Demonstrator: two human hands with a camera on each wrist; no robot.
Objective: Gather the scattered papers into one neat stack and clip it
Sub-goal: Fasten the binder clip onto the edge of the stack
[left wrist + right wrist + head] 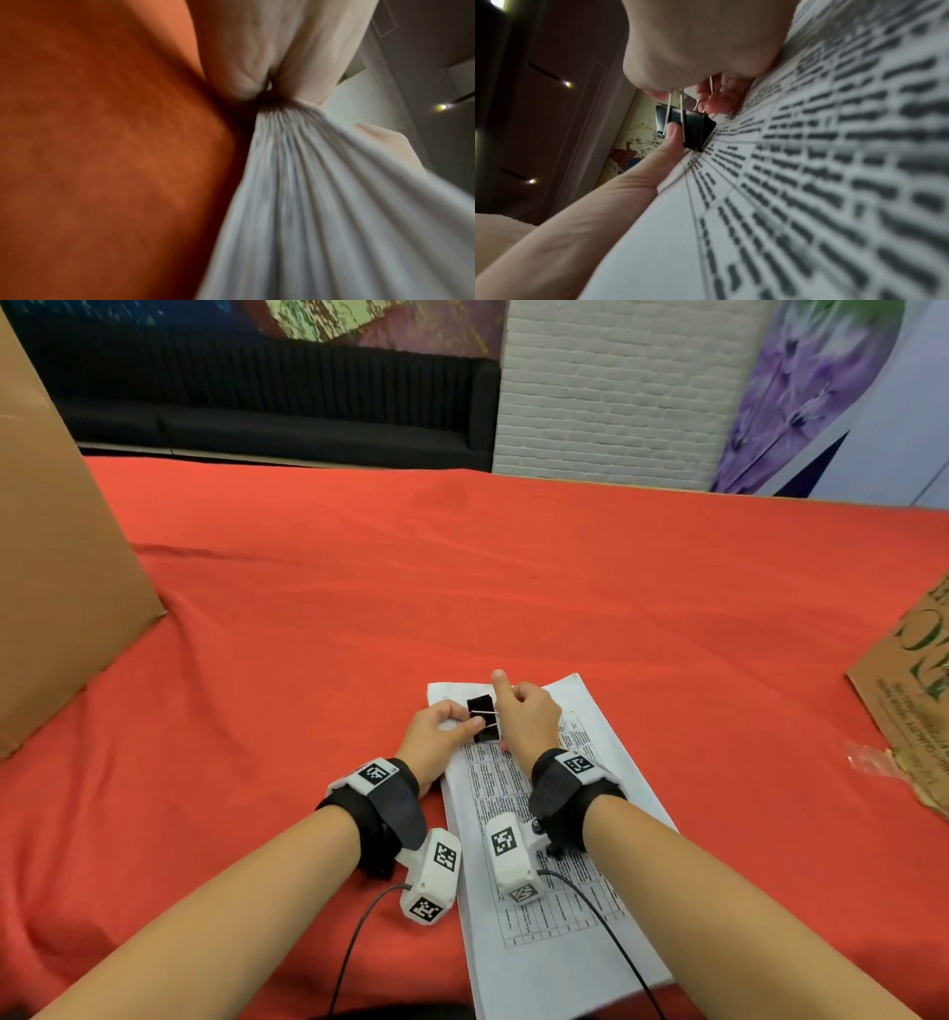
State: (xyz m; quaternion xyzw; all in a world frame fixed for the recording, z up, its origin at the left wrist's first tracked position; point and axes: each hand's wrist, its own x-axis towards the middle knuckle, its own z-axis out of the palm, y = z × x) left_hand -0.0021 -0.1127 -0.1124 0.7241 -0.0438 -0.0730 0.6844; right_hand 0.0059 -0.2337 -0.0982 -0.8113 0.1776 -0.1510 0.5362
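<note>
We see one stack of papers [544,819] lying on the red table [462,588], its top sheet printed with a table of text. One black binder clip [483,719] sits near the far left corner of the stack, and both hands meet at it.

Our left hand [439,734] lies at the stack's left edge, just left of the clip, its thumb and fingers pinched together on the clip's near side. In the right wrist view that thumb [673,134] presses against the clip's black body [693,130], between its wire handles. In the left wrist view the stack's edge [321,182] fans out as many blurred sheets below the hand [270,50]; we cannot count them.

Our right hand [529,716] rests on the stack just right of the clip, fingers curled around the clip's wire handles, index finger raised and pointing away from us. The right wrist view shows the right hand [700,44] with wire loops running up into its closed fingers [718,101], the clip just above the printed sheet [834,162].

Left of the stack, well apart, stands one large cardboard panel [56,557]. Right of the stack, well apart, lies one printed cardboard piece [914,690] with a scrap of clear plastic [868,757] beside it.
</note>
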